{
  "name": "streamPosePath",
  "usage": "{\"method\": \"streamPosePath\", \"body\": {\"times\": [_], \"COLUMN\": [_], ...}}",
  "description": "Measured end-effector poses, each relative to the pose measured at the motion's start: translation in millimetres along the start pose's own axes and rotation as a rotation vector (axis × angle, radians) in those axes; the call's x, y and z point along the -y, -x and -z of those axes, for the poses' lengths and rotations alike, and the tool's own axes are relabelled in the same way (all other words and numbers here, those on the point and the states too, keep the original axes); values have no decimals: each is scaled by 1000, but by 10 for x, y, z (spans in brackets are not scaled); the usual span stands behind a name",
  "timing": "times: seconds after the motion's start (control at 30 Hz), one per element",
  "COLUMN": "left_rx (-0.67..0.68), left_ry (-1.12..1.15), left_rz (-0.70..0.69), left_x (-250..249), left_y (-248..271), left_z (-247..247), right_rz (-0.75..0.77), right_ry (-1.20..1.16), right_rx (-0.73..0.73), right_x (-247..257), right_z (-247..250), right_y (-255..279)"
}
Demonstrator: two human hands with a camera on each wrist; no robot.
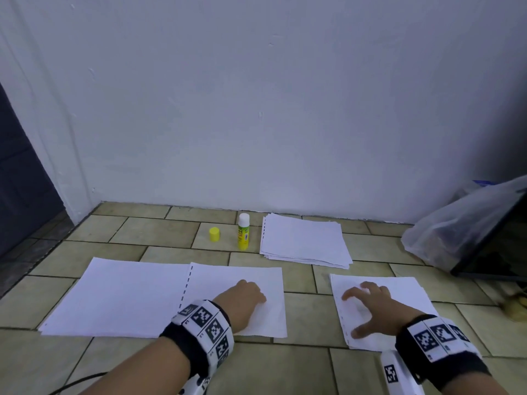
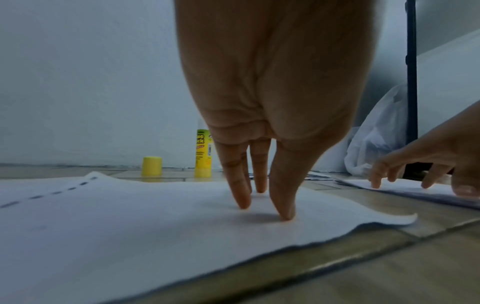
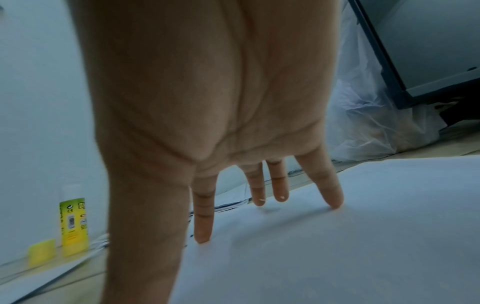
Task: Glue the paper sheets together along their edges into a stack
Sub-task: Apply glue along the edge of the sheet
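Two white sheets lie side by side on the tiled floor, the left sheet [image 1: 114, 295] overlapped by a middle sheet [image 1: 228, 283] with a dashed edge. My left hand [image 1: 245, 295] presses straight fingertips [image 2: 285, 214] onto that middle sheet [image 2: 130, 226]. My right hand [image 1: 365, 306] rests with spread fingers [image 3: 335, 197] on a separate sheet [image 1: 405, 295] to the right. An uncapped yellow glue stick [image 1: 243, 232] stands upright behind, with its yellow cap [image 1: 214, 234] to its left. A stack of paper [image 1: 305, 240] lies to its right.
A white wall [image 1: 285, 109] closes the floor just behind the glue stick and stack. A clear plastic bag [image 1: 456, 223] and a dark-framed panel [image 1: 499, 252] lean at the right. A dark door [image 1: 22, 181] is at far left, a cable [image 1: 79, 380] at bottom left.
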State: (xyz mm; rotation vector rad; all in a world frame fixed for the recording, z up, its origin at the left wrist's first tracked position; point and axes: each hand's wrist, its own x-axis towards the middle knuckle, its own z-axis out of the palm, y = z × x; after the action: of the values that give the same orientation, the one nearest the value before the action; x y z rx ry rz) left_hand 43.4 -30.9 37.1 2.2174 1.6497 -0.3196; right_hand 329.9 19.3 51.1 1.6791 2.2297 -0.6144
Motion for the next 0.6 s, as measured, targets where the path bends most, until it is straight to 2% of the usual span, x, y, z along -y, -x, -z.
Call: {"method": "streamPosePath", "body": {"times": [0.07,0.17,0.3,0.47,0.6], "left_rx": [-52,-102,-52,3,29], "left_ry": [23,47,71,64,22], "left_rz": [-23,22,47,2,-45], "left_x": [59,99,105,196,258], "left_y": [20,-5,-12,-29,-16], "left_z": [-37,-67,-35,39,59], "right_rz": [19,39,58,46,35], "right_ry": [6,19,26,91,93], "right_rx": [-20,-21,3,76,58], "right_x": [-15,-47,-80,-57,-12], "right_z": [-4,0,4,53,90], "right_y": [-5,-3,1,14,16]}}
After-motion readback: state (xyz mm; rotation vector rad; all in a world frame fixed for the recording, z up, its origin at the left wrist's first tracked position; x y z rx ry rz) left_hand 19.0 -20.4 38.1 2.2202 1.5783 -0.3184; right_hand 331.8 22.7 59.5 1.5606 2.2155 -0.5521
